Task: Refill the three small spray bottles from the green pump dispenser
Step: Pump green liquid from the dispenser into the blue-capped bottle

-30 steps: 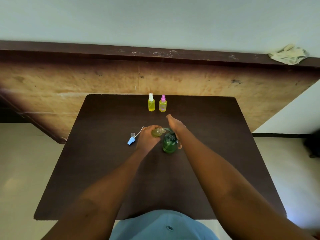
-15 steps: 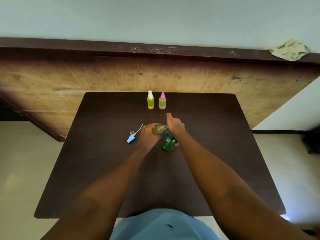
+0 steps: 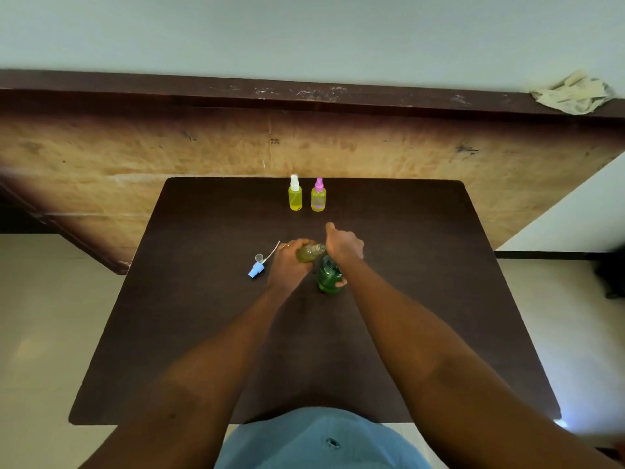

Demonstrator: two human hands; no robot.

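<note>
Here the left hand [image 3: 287, 262] has its fingers curled round the uncapped spray bottle [image 3: 308, 252], tilting it so its open neck meets the spout of the green pump dispenser [image 3: 328, 275]. That dispenser stands near the middle of the dark table [image 3: 203, 333]. The right hand [image 3: 343, 245] sits over the pump head with its fingers folded down on it, one finger sticking up toward the far edge and the thumb tip against the green body.

This looks like the third and last fill: the white-capped bottle [image 3: 295, 194] and the pink-capped bottle [image 3: 318, 196] stand side by side at the far edge, both yellow with liquid.

To do it well, keep the neck tight under the spout, press in short, full strokes, and brace the dispenser so it cannot tip. Stop before the shoulder, since the dip tube of the blue spray head [image 3: 256, 269], lying just left of the hand beside a small clear cap [image 3: 259, 257], needs room.
</note>
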